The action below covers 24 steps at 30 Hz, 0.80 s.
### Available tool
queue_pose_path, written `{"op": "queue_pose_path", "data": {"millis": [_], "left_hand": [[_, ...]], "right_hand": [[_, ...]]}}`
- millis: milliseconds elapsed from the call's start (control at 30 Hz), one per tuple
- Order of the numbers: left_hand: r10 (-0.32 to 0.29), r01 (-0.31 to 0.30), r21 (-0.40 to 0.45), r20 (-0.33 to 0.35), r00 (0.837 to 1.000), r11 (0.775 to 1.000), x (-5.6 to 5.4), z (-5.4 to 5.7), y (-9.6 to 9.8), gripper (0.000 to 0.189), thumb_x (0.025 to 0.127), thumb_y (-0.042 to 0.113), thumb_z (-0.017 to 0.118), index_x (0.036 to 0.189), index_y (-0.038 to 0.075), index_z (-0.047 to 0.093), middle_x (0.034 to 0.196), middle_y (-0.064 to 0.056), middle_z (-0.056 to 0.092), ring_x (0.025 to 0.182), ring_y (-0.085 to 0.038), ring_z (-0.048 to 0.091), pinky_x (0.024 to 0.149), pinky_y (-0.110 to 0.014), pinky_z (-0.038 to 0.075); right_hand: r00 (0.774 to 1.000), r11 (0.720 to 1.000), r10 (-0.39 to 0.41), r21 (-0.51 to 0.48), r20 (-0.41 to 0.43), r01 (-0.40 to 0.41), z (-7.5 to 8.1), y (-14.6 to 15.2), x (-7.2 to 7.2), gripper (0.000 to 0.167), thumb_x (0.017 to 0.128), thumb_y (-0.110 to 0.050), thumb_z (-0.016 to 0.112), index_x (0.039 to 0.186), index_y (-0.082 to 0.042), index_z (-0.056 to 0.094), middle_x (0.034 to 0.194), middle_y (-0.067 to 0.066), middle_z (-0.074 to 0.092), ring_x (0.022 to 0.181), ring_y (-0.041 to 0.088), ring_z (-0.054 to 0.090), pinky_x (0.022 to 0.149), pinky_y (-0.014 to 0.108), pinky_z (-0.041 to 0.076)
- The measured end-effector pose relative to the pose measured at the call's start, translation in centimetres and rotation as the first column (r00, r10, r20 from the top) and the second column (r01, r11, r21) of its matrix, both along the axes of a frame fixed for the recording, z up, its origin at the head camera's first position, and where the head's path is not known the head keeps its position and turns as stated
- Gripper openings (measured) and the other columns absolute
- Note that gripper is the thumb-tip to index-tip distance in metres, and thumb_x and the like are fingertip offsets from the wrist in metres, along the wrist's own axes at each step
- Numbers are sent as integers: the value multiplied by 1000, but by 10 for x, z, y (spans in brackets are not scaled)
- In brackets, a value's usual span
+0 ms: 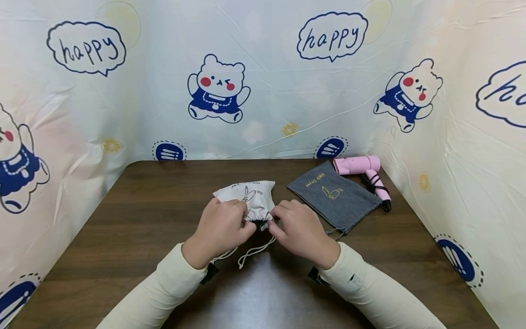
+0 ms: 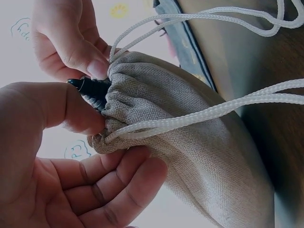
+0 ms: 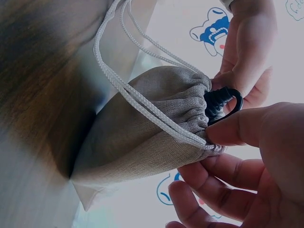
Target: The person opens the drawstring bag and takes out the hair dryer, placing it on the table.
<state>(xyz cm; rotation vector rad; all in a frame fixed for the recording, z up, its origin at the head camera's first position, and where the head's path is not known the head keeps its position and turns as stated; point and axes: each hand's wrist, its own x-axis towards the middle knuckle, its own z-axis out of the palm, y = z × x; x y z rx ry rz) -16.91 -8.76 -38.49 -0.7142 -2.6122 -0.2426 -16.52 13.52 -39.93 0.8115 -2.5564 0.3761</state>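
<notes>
A light drawstring pouch (image 1: 259, 194) with a dark printed drawing stands mid-table, its gathered mouth toward me. My left hand (image 1: 223, 224) pinches the left side of that mouth between thumb and fingers. On the opposite side, my right hand (image 1: 302, 228) pinches the rim the same way. A black coiled cord end (image 2: 95, 90) sticks out of the narrow opening, and a loop of the black cord (image 3: 233, 100) shows in the right wrist view. White drawstrings (image 1: 256, 250) hang from both sides of the mouth. Whatever else the pouch contains is hidden.
To the right lies a grey "Hair Dryer" drawstring pouch (image 1: 328, 196), flat on the brown table (image 1: 135, 219). Beside its far edge rests a pink hair dryer (image 1: 357, 165), black cord wound round its handle. A printed curtain (image 1: 271, 82) encloses the table's back and sides.
</notes>
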Motion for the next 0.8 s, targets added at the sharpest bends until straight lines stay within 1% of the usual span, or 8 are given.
{"op": "queue_pose_path", "data": {"millis": [267,533,800], "left_hand": [[6,-6,-3,-5,1000,1000,0,1,-1,29,75,28,66,58,25,42,57,11,39,54,-11,47,63,-42,43],[13,-13,-7,7,1000,1000,0,0,-3,31,78,30,66,58,25,43,57,12,40,54,-11,46,62,-41,41],[15,-15,-4,16,1000,1000,-2,1,-3,30,79,30,66,59,25,44,58,12,41,54,-9,45,60,-39,40]], "right_hand": [[1000,1000,1,-17,4,-1,2,1,-1,10,90,-27,72,93,-18,77,88,-3,71,78,16,59,68,35,51],[1000,1000,-6,-27,11,7,2,3,-1,10,90,-27,73,93,-19,77,85,-8,66,76,14,58,65,33,49],[1000,999,-5,-37,26,6,4,4,-2,8,90,-26,72,92,-19,76,84,-6,66,73,13,55,64,32,46]]}}
